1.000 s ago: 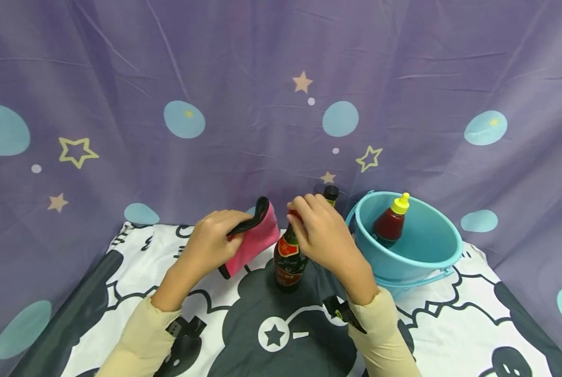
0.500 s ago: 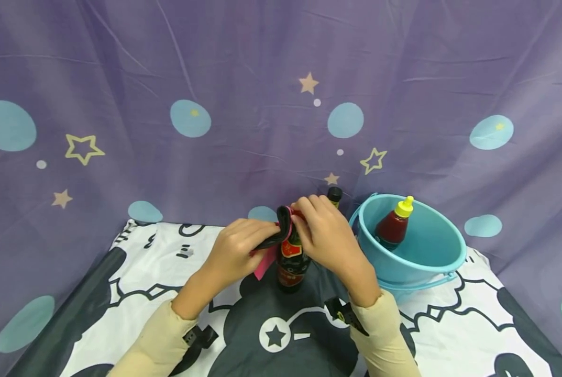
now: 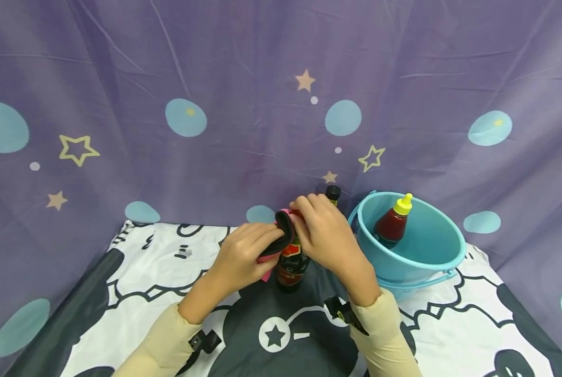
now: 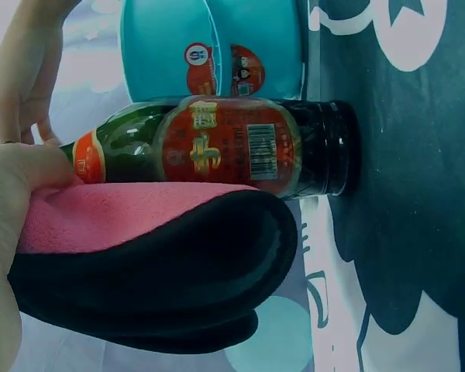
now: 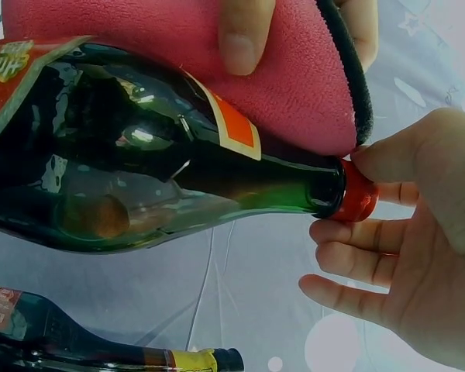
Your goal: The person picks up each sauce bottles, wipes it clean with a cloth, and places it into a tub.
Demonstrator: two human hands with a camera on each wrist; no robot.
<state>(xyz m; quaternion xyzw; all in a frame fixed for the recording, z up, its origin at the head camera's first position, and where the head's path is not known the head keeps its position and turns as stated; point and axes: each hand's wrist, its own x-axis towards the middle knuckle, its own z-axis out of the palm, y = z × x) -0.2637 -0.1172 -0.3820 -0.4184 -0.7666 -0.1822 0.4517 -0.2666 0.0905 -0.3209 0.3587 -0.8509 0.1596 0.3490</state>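
A dark green glass bottle (image 3: pixel 290 276) with a red label stands upright on the patterned cloth. My right hand (image 3: pixel 328 238) pinches its red cap (image 5: pixel 359 191) between thumb and fingers, the other fingers spread in the right wrist view. My left hand (image 3: pixel 246 255) grips a folded pink cleaning cloth (image 4: pixel 124 213) with black edging. The pink side lies against the bottle's shoulder and neck, and one edge reaches the cap in the right wrist view. In the head view the hands and cloth hide most of the bottle's neck.
Right of the bottle stands a light blue bucket (image 3: pixel 405 268) holding a red squeeze bottle (image 3: pixel 390 228) with a yellow tip. Another dark bottle (image 3: pixel 333 193), black-capped, stands behind my right hand. A purple curtain (image 3: pixel 243 63) hangs close behind.
My left hand has brought the pink cloth rightward from beside the bottle onto its neck. My right hand has stayed at the cap, and the bottle stands in the same place.
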